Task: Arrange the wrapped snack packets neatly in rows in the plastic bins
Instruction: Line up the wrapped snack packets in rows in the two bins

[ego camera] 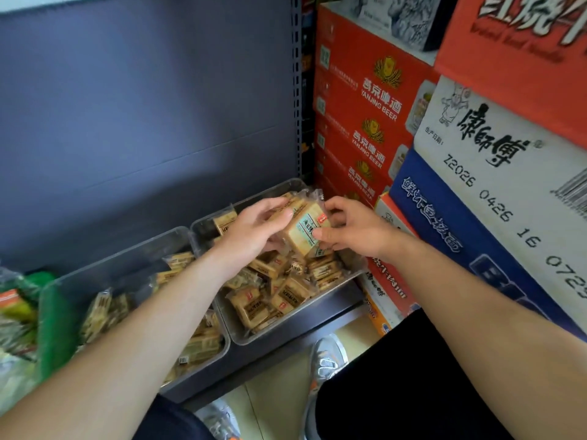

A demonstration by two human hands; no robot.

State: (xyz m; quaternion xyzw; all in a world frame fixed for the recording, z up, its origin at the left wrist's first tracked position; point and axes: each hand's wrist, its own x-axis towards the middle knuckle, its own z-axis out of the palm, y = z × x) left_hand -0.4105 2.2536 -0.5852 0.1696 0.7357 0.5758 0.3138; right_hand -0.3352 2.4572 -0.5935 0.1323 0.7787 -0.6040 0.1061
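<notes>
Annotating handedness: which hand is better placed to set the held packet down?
Right, probably: right hand pinches the teal-labelled packet over the right bin; left hand holds its other side, reaching across the left bin.

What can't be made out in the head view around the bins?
All head view.
Count of held snack packets: covered by left hand and right hand.
Back rows of right bin: behind both hands.
Middle of left bin: crossed by left forearm.
Print on loose packets: too small, blurred.
Rest of green packaging: cut by left edge, blurred.
</notes>
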